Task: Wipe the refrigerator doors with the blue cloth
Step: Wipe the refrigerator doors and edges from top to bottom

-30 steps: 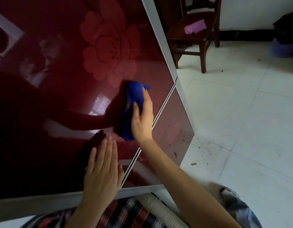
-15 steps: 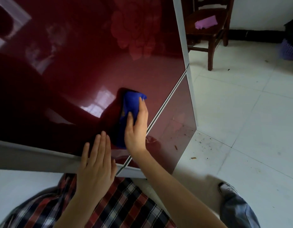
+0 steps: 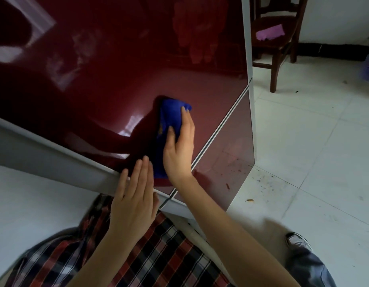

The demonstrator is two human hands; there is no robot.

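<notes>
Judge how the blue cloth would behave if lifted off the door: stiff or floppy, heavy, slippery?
Probably floppy: the cloth lies bunched in soft folds under the right hand. Likely light, since that flat hand alone pins it to the upright door. It should slide easily on that glossy, reflective surface.

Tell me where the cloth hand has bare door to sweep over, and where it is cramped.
Free: the wide red upper door left of and above the blue cloth; also the lower door beyond the seam. Crowded: the near corner, where the left hand lies flat beside the right hand on the cloth.
</notes>
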